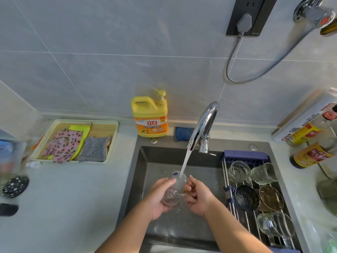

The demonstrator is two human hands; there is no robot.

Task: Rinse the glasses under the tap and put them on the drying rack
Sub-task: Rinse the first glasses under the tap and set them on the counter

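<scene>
Head view: the glass (175, 187) is over the sink (160, 157), tilted, with its mouth turned up toward the tap (204, 125). A stream of water (185, 163) falls from the spout straight into it. The left hand (160, 196) has its grip wrapped around the body of the glass from the left, with the thumb across the upper side. The right hand (197, 197) sits just beside the glass on the right, fingers curled and the fingertips touching its wall. Whether this grip actually clasps the glass or its small handle cannot be told.

The drying rack (246, 155) lies across the right part of the sink. On it are a clear tumbler (239, 170), a ribbed tumbler (263, 173), a dark bowl (246, 198), a brown bowl (271, 198) and a glass mug (275, 224).

Behind the sink stand a yellow soap bottle (150, 117) and a blue sponge (183, 133). On the tabletop (73, 198) to the left, a tray (113, 143) holds folded cloths (67, 145).
</scene>
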